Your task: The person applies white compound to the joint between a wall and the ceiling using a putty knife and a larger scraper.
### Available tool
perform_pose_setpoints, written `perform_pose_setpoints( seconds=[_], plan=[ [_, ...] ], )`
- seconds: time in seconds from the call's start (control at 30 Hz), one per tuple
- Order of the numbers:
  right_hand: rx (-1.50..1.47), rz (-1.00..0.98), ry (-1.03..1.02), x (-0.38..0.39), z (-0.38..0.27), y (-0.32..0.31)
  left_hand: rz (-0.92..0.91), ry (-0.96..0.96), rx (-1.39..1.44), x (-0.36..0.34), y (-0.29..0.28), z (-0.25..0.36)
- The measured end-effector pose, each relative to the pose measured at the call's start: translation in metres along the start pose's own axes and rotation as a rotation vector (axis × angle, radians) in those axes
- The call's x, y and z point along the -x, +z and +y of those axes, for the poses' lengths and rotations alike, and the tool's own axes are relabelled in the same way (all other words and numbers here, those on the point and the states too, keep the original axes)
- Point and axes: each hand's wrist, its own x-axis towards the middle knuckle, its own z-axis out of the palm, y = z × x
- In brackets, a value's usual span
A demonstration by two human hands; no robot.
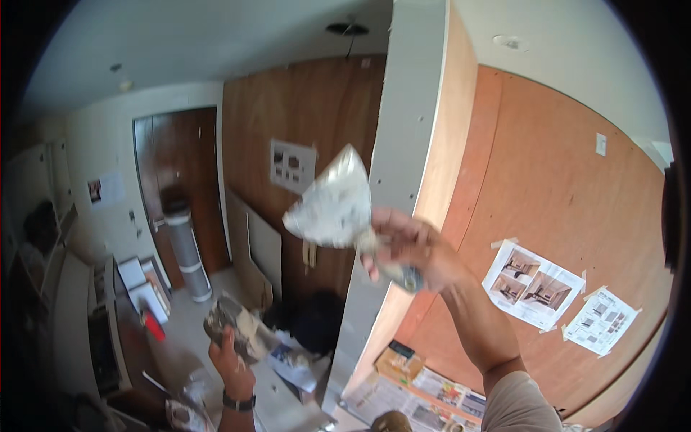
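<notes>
My right hand (414, 248) is raised at the middle and grips the handle of a putty knife (335, 205). Its broad, triangular blade points up and left in front of the grey edge of a partition, smeared whitish. Lower down on the left, my left hand (232, 369), with a dark watch (238, 402) at its wrist, holds a flat grey-beige piece (241, 325) that looks coated with filler. The thumb lies over that piece and the other fingers are mostly hidden. Blur keeps me from telling exactly what it is.
Close before me stands a partition (403, 137) with a grey edge. Printed sheets (534, 284) are taped to the orange-brown wooden wall at right. Newspapers (425, 403) lie below it. A dark door (183, 173) is at back left, with a tall grey roll (188, 252) before it.
</notes>
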Motion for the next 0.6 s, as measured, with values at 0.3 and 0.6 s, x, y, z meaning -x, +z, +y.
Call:
perform_pose_setpoints(
  seconds=[0.3,0.6],
  plan=[
    [-0.281,-0.079,-0.585,-0.157,-0.155,-0.057,0.029,0.057,-0.115,0.009,-0.033,0.003],
    [-0.551,0.030,-0.576,-0.233,-0.212,-0.084,0.126,0.393,-0.822,0.053,-0.077,0.040]
  ],
)
